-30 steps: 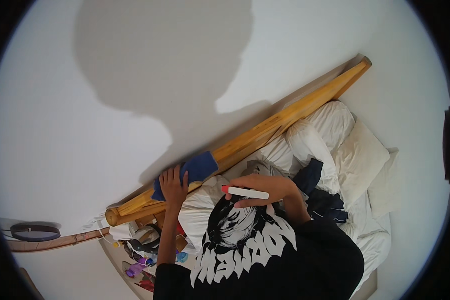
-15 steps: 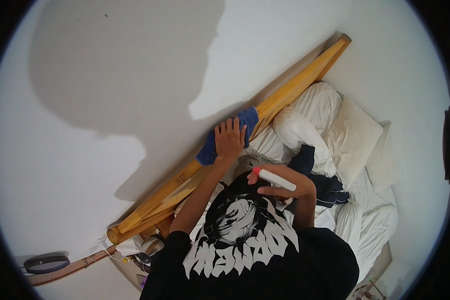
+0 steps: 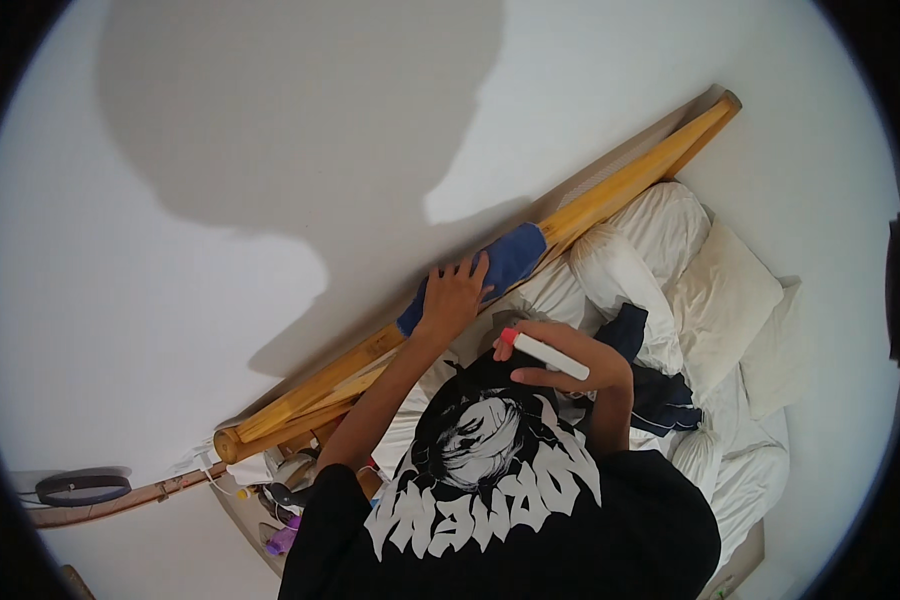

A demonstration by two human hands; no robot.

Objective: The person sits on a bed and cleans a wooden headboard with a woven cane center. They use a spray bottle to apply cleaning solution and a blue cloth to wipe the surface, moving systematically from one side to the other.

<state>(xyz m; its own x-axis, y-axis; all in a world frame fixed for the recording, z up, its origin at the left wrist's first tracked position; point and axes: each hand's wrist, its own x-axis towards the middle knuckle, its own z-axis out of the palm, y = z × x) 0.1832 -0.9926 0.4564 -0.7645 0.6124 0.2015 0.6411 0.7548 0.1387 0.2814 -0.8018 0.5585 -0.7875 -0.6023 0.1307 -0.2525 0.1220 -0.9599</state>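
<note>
My left hand [image 3: 454,298] presses on a blue cloth [image 3: 515,256] draped along the top of a yellowish wooden rail [image 3: 620,185]. Its fingers curl over the cloth, which trails out flat beyond them toward the far right. Close to my chest, my right hand [image 3: 580,355] is closed around what looks like a spray bottle [image 3: 552,356], with a white head and red nozzle pointing left. The bottle's body is hidden beneath the hand.
The rail runs diagonally against a white wall [image 3: 220,330]. Right of it lies a bed with white bolsters [image 3: 625,280], a cream pillow [image 3: 725,305] and dark clothing [image 3: 660,395]. At lower left are a black ring-shaped object [image 3: 82,488] and a purple item [image 3: 282,537].
My left hand has slid a little along the rail toward its lower-left end, and the cloth behind it lies more stretched out. The right hand keeps its hold; the view has shifted slightly.
</note>
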